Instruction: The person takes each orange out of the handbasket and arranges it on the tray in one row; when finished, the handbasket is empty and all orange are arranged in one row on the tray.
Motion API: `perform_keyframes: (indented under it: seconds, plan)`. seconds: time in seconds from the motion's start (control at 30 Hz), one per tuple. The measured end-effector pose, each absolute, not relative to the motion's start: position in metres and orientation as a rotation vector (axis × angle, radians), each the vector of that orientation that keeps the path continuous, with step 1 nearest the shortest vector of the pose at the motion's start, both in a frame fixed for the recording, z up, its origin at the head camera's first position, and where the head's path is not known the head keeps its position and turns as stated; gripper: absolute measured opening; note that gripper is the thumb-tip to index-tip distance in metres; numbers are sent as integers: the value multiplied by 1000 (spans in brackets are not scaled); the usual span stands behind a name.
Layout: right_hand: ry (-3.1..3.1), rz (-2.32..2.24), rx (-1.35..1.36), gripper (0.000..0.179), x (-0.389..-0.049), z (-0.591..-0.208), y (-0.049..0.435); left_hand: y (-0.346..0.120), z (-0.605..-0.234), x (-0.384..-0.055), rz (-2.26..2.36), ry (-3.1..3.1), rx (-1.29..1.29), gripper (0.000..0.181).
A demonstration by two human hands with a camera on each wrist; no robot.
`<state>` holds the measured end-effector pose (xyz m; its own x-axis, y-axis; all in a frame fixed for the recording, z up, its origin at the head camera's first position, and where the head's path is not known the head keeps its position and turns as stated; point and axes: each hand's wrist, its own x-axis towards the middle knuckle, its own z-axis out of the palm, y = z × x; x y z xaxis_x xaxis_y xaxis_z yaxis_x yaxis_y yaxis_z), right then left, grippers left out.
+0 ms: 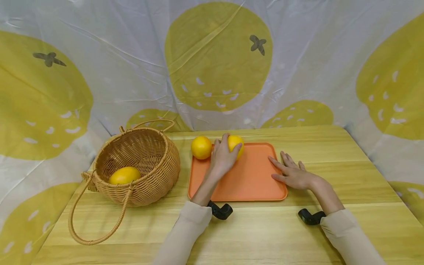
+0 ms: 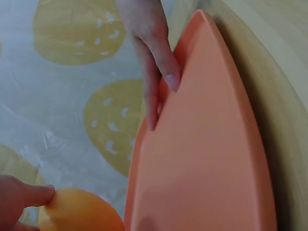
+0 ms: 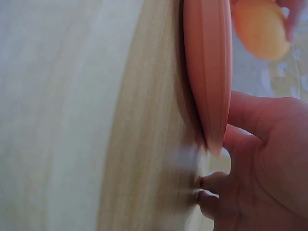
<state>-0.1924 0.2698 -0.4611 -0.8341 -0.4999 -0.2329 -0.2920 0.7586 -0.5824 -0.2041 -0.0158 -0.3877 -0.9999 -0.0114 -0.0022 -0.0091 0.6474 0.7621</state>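
An orange (image 1: 235, 145) is gripped by my left hand (image 1: 222, 156) above the back part of a coral tray (image 1: 253, 180); in the left wrist view the thumb (image 2: 41, 195) presses the fruit's side. Just left of that hand, a second orange (image 1: 201, 147) sits at the tray's back left corner. My right hand (image 1: 294, 175) rests at the tray's right edge with fingers spread, some over the rim. Seen from the right wrist, that hand (image 3: 269, 149) touches the tray's corner (image 3: 211, 120). Most left fingertips are hidden behind the orange.
A wicker basket (image 1: 159, 176) stands left of the tray, with an oval yellow-orange fruit (image 1: 125, 175) inside. One basket handle (image 1: 99, 241) hangs down toward the front of the wooden table (image 1: 258, 235). A fruit-printed cloth (image 1: 132, 66) hangs behind.
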Motion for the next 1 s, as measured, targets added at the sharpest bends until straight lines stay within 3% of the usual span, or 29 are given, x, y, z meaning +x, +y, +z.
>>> perform_keyframes:
  seconds: [0.2,0.47,0.77,1.0]
  plan:
    - [2556,-784,-581,77,-185,-445,262,-19,-399,-208,-1206,-2873,61,47]
    - [2547,-729,-551,75,-180,-427,254,-21,-398,-209,-1100,-2964,-101,43]
    - [2545,-738,-553,78,-183,-434,256,-29,-398,-210,-1186,-3036,-293,70]
    - [2564,-761,-569,80,-186,-445,262,-30,-403,-212,-1205,-2985,-265,73]
